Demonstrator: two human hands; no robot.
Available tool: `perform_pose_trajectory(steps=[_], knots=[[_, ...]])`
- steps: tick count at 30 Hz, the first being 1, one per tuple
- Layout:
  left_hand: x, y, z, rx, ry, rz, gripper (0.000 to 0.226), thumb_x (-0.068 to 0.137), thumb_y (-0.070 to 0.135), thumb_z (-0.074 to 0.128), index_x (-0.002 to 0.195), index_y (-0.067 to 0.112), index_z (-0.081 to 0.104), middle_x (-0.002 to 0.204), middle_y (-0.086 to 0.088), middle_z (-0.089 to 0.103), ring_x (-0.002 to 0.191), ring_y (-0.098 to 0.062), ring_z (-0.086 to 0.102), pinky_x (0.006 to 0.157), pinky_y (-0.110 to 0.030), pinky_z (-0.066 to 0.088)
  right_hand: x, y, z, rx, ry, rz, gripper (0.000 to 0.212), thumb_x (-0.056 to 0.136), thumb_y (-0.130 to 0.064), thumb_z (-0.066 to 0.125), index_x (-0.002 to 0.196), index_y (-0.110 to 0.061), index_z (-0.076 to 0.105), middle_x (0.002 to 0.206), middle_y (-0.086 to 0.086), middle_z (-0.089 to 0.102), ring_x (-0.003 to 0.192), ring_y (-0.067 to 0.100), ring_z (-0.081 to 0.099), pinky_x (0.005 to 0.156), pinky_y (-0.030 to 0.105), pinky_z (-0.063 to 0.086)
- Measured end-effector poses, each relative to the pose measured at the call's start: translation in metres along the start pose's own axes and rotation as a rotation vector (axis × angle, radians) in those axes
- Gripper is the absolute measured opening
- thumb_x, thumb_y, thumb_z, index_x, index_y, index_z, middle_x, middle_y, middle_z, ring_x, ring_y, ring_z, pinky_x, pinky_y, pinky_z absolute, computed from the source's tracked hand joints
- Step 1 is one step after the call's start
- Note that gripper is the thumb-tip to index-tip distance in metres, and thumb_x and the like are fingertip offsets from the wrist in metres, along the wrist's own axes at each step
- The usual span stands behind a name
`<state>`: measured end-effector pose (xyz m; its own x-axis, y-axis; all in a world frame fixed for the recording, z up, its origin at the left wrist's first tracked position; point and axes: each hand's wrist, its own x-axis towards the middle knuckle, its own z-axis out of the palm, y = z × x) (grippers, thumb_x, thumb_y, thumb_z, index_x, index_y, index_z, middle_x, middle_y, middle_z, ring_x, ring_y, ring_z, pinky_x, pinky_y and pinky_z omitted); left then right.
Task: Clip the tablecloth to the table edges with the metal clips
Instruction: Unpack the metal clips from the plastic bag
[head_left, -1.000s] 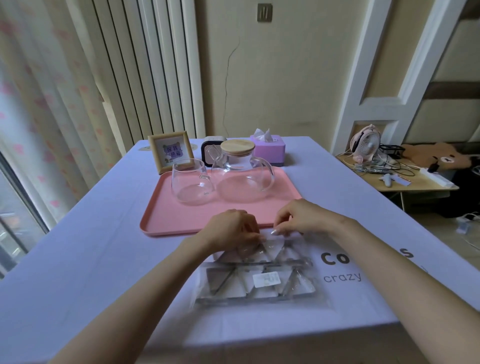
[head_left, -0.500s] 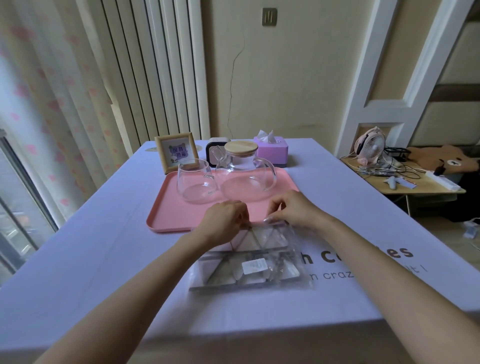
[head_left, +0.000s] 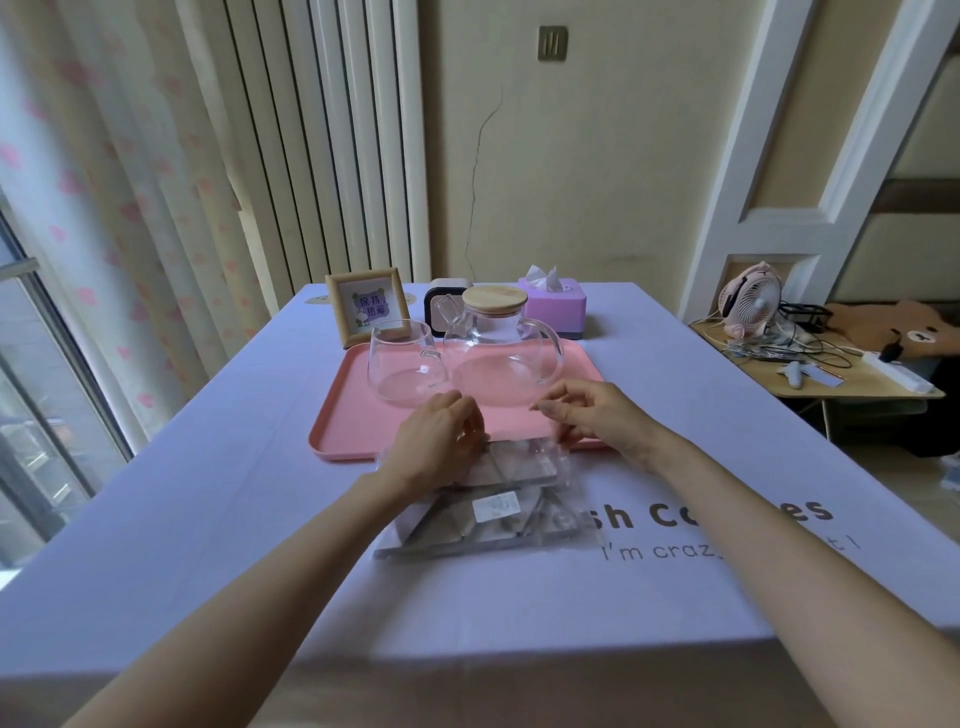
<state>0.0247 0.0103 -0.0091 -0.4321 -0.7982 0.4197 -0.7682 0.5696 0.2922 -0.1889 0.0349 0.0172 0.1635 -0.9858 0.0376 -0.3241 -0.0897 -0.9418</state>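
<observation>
Both hands, left hand (head_left: 439, 441) and right hand (head_left: 592, 415), pinch the clear bag of metal clips (head_left: 483, 506) midway between pink tray (head_left: 337, 415) and near bench edge, its far end now lifted higher.

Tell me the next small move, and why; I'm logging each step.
Probably pull the bag's far end open: both the left hand and the right hand pinch there, and the metal clips remain sealed inside, lying on the tablecloth.
</observation>
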Motion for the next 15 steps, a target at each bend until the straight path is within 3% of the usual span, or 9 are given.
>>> perform_pose_trajectory(steps=[3, 6, 8, 12, 15], knots=[[-0.007, 0.004, 0.005, -0.103, -0.048, 0.125, 0.054, 0.079, 0.055, 0.051, 0.115, 0.015, 0.054, 0.114, -0.002, 0.052, 0.104, -0.021, 0.045, 0.086, -0.032, 0.038, -0.002, 0.000, 0.003, -0.117, -0.049, 0.009, 0.017, 0.083, -0.023, 0.068, 0.088, -0.007, 0.071, 0.068, -0.006, 0.065, 0.067, 0.009, 0.057, 0.069, 0.019, 0.047], [-0.013, 0.017, 0.007, -0.086, -0.381, 0.171, 0.104, 0.057, 0.082, 0.036, 0.137, 0.017, 0.034, 0.135, 0.000, 0.037, 0.123, -0.018, 0.033, 0.103, -0.032, 0.026, -0.006, -0.002, 0.005, -0.289, -0.152, -0.043, 0.014, 0.072, -0.003, 0.077, 0.085, -0.007, 0.073, 0.080, 0.001, 0.066, 0.071, 0.004, 0.059, 0.071, 0.013, 0.048], [-0.016, 0.016, 0.010, -0.042, -0.497, 0.180, 0.132, 0.041, 0.097, 0.029, 0.146, 0.017, 0.017, 0.146, 0.001, 0.025, 0.133, -0.017, 0.021, 0.109, -0.032, 0.017, -0.006, -0.001, 0.004, -0.360, -0.139, -0.046, 0.016, 0.069, 0.005, 0.076, 0.074, -0.009, 0.071, 0.076, 0.000, 0.063, 0.066, 0.002, 0.058, 0.069, 0.012, 0.048], [-0.020, 0.011, 0.013, -0.018, -0.515, 0.210, 0.134, 0.040, 0.100, 0.014, 0.148, 0.020, 0.010, 0.154, 0.006, 0.013, 0.139, -0.015, 0.013, 0.112, -0.031, 0.012, -0.008, -0.002, 0.000, -0.433, -0.070, -0.051, 0.028, 0.072, 0.008, 0.071, 0.060, -0.016, 0.062, 0.072, -0.001, 0.056, 0.065, 0.007, 0.053, 0.062, 0.010, 0.045], [-0.021, 0.012, 0.013, -0.023, -0.510, 0.222, 0.133, 0.042, 0.100, 0.014, 0.149, 0.020, 0.011, 0.154, 0.007, 0.011, 0.139, -0.014, 0.013, 0.112, -0.030, 0.010, -0.009, 0.002, -0.016, -0.334, 0.028, -0.004, 0.026, 0.079, 0.000, 0.068, 0.058, -0.013, 0.060, 0.066, 0.001, 0.059, 0.064, 0.012, 0.054, 0.065, 0.020, 0.044]])
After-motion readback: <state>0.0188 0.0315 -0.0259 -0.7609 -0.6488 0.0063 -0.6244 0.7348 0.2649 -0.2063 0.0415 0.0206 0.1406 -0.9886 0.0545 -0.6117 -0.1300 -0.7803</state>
